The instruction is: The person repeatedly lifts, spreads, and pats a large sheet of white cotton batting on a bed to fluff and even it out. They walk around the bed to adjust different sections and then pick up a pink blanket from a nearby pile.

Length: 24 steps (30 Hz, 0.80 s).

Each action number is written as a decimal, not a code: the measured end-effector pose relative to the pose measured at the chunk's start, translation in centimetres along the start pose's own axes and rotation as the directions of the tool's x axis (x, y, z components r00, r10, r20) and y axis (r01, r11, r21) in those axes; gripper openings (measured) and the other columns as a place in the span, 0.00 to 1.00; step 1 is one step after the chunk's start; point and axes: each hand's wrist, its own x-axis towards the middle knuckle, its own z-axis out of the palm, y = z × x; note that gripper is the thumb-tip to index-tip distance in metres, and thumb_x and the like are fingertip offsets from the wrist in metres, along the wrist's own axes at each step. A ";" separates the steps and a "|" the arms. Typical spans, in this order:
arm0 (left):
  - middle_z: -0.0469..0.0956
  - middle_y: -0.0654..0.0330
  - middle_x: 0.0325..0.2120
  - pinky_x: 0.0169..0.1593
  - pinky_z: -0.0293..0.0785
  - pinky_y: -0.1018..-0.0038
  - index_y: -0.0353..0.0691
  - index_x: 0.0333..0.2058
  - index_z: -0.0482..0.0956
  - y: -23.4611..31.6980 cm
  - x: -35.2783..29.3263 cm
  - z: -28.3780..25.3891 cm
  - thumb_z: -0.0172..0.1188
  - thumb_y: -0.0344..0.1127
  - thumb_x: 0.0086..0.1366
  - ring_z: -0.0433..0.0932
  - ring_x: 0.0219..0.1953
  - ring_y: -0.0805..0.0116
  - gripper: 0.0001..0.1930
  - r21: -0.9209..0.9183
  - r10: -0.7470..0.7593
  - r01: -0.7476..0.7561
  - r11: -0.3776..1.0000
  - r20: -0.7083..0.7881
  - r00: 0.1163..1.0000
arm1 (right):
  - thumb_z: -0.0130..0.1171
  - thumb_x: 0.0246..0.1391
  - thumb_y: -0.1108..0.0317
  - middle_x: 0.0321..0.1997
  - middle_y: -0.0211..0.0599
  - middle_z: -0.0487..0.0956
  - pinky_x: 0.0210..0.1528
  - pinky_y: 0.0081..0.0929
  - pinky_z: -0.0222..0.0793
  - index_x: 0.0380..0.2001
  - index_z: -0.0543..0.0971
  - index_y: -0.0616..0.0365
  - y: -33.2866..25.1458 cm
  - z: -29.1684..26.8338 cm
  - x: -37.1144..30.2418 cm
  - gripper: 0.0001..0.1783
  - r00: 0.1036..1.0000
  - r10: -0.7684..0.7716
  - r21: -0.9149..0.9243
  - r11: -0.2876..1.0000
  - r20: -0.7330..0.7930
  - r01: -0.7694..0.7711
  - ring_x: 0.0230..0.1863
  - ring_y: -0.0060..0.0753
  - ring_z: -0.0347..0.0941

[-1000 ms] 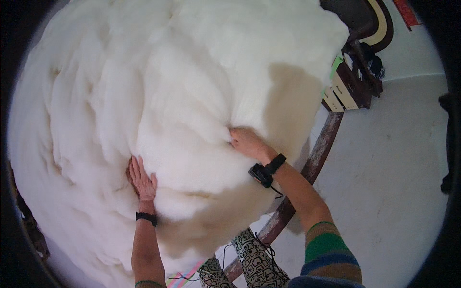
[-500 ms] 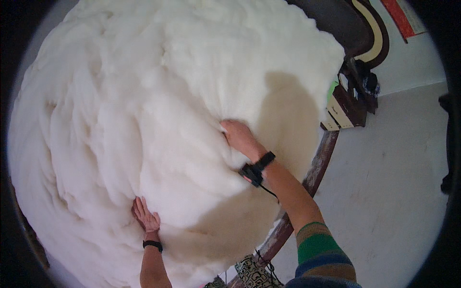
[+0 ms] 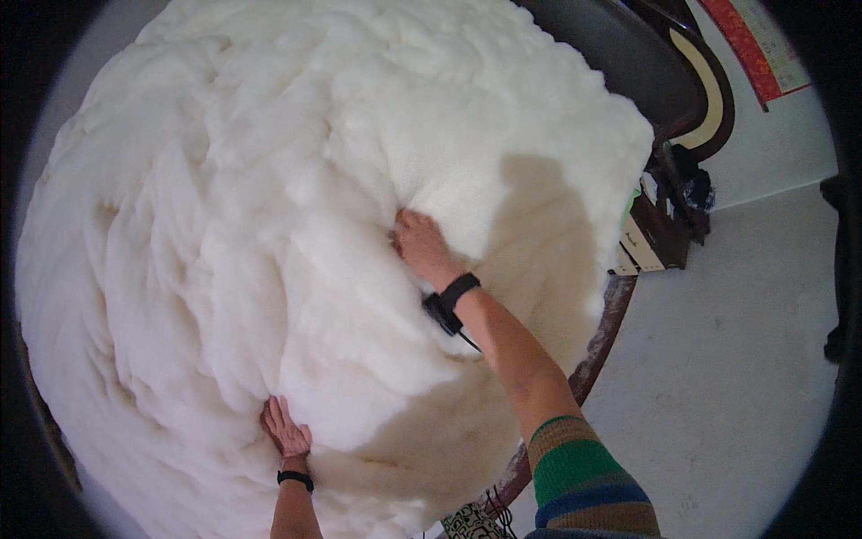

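Observation:
A huge, thick spread of white fluffy batting (image 3: 224,242) covers the bed, with lumps and folds across its left part. My left hand (image 3: 287,429) lies on it near the front, fingers stretched out and pressed into the fluff. Farther off and to the right, my right hand (image 3: 422,247) has its fingers curled into the batting, gripping a tuft; the fingertips are hidden in it. A black strap with a small box (image 3: 444,310) and cord is on my right wrist, and a thin black band (image 3: 295,480) on my left.
The bed's dark headboard (image 3: 628,63) with cream trim stands at the far right. Beside it is a brown and cream bedside cabinet (image 3: 654,235). A wooden bed rail (image 3: 602,346) borders the pale floor (image 3: 709,386). Patterned cloth (image 3: 471,521) shows at the bottom.
My right hand has moved slightly left and away from me, still in the batting. My left hand sits a little lower and farther right in view; the whole view has shifted somewhat.

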 end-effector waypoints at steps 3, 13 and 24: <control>0.53 0.42 0.59 0.62 0.43 0.49 0.34 0.60 0.55 -0.4 0.0 -0.7 0.46 0.42 0.47 0.50 0.61 0.42 0.38 -0.001 -0.047 0.047 0.999 0.034 0.998 | 0.50 0.52 0.59 0.51 0.47 0.68 0.56 0.43 0.56 0.50 0.67 0.67 -0.9 -0.2 -0.3 0.27 0.985 -0.129 0.203 0.974 0.111 0.105 0.56 0.45 0.61; 0.51 0.44 0.61 0.63 0.44 0.51 0.35 0.61 0.52 -0.5 0.3 -0.5 0.43 0.41 0.51 0.50 0.62 0.43 0.36 0.033 0.065 -0.063 0.997 -0.042 0.997 | 0.52 0.50 0.56 0.56 0.54 0.65 0.60 0.43 0.54 0.51 0.67 0.64 -9.2 -0.2 -5.8 0.29 0.992 -0.124 0.307 0.944 -0.013 0.122 0.59 0.51 0.59; 0.48 0.48 0.63 0.64 0.43 0.55 0.36 0.62 0.50 -1.2 0.6 0.7 0.40 0.46 0.61 0.49 0.63 0.48 0.33 0.080 0.123 -0.110 0.991 -0.183 0.975 | 0.51 0.50 0.59 0.58 0.55 0.63 0.60 0.53 0.51 0.53 0.66 0.61 5.5 0.2 -23.5 0.28 0.869 0.493 -0.110 0.866 0.031 -0.487 0.58 0.57 0.58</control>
